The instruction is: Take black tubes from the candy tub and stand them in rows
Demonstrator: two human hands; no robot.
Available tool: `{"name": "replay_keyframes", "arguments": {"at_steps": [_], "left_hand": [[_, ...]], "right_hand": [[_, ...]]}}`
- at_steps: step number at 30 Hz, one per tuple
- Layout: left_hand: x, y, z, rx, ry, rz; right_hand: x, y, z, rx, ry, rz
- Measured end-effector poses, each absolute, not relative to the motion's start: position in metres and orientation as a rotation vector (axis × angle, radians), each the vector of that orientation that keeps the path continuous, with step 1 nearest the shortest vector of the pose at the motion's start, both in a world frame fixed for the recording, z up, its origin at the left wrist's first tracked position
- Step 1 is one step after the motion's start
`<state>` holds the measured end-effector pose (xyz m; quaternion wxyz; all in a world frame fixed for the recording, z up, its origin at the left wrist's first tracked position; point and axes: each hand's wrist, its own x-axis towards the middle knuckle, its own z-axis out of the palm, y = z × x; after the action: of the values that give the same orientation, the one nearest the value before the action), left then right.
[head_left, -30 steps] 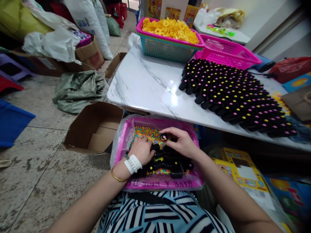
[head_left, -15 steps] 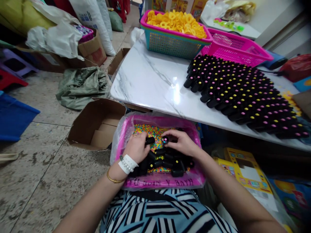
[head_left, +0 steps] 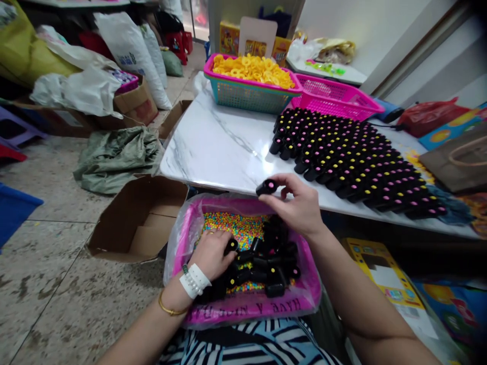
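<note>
The right hand (head_left: 297, 205) holds a pink-dotted black cylinder (head_left: 265, 188) between the thumb and the fingertips; this piece lies tilted on its side, with the pink dot turned toward the palm. The hand hangs above the far rim of the pink tray (head_left: 315, 289), beside the near edge of the marble-patterned worktop (head_left: 216, 144). The left hand (head_left: 213, 253) is lower, inside this tray, and it grips a yellow-dotted black cylinder (head_left: 231, 246) between its thumb and forefinger. Ahead of the left fingers and to their right, multicoloured beads (head_left: 239, 224) cover the tray's bottom, and on them many loose black cylinders (head_left: 262, 262) lie in different directions. Below the left wrist there are dark shapes, probably more of these cylinders, but the shadow makes it difficult to be sure. Beyond the right hand, and to its right, a dense group of black cylinders (head_left: 350, 157) stands on the worktop, with pink and yellow dots on top. Farther ahead of both hands, a teal basket (head_left: 247, 101) with yellow rings (head_left: 251, 71) stands beside a pink basket (head_left: 338, 99). To the left of the left hand, an open cardboard box (head_left: 140, 218) is near the tray.
</note>
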<state>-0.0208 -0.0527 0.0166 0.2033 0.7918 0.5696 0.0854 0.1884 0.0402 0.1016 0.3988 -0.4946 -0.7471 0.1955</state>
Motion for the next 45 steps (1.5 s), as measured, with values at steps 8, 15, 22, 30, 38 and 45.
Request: {"name": "replay_keyframes", "arguments": {"at_steps": [8, 15, 22, 30, 38, 45], "left_hand": [[-0.027, -0.056, 0.014, 2.123, 1.605, 0.724], [-0.026, -0.055, 0.018, 2.105, 1.4, 1.081], [-0.023, -0.052, 0.014, 2.105, 1.37, 0.968], [-0.03, -0.062, 0.019, 2.181, 1.891, 0.401], [-0.03, -0.062, 0.023, 2.134, 1.919, 0.029], [-0.038, -0.056, 0.012, 2.097, 1.592, 0.233]], "right_hand": [[0.183, 0.035, 0.092, -1.344, -1.809, 0.119], [0.177, -0.03, 0.038, -1.039, -2.272, 0.792], [0.171, -0.012, 0.031, -0.858, -2.471, 0.936], [0.171, 0.011, 0.021, -1.318, -2.878, 0.425], [0.149, 0.013, 0.016, -1.04, -3.248, 0.362], [0.187, 0.015, 0.015, -0.893, -2.533, 1.239]]}}
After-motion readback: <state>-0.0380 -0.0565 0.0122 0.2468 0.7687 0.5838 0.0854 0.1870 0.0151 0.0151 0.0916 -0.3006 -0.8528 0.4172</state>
